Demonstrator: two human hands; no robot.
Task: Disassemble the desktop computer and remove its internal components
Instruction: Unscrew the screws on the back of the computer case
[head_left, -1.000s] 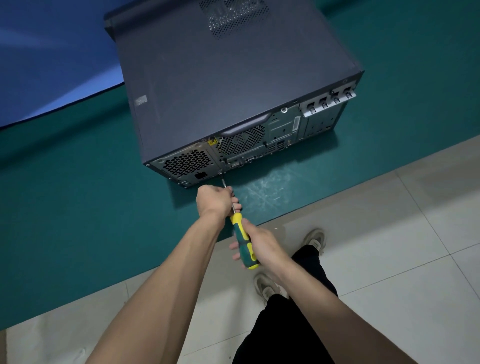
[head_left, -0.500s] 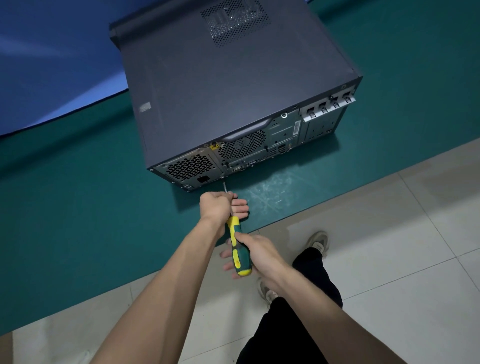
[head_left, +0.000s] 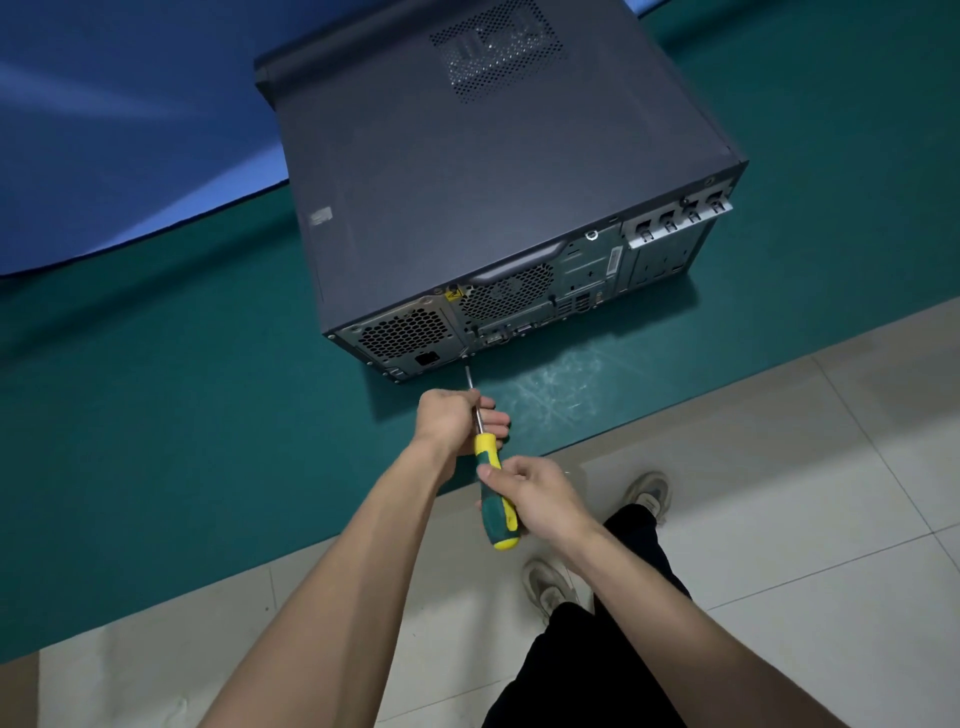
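Observation:
A dark grey desktop computer case (head_left: 467, 171) lies on its side on a green mat (head_left: 156, 415), its rear panel with fan grilles and ports facing me. A screwdriver (head_left: 496, 499) with a yellow and green handle points at the rear panel; its tip touches the panel beside the power supply grille (head_left: 405, 335). My left hand (head_left: 457, 415) is wrapped around the metal shaft just above the handle. My right hand (head_left: 540, 499) grips the handle from the right.
The green mat ends in front of me at pale floor tiles (head_left: 779, 467). My feet in light shoes (head_left: 649, 493) and black trousers (head_left: 597, 649) are on the tiles at lower right. A blue sheet (head_left: 104, 130) covers the far left.
The screwdriver and both hands moved up to the rear panel, so the tip now meets it beside the power supply. My right hand has shifted its grip on the handle.

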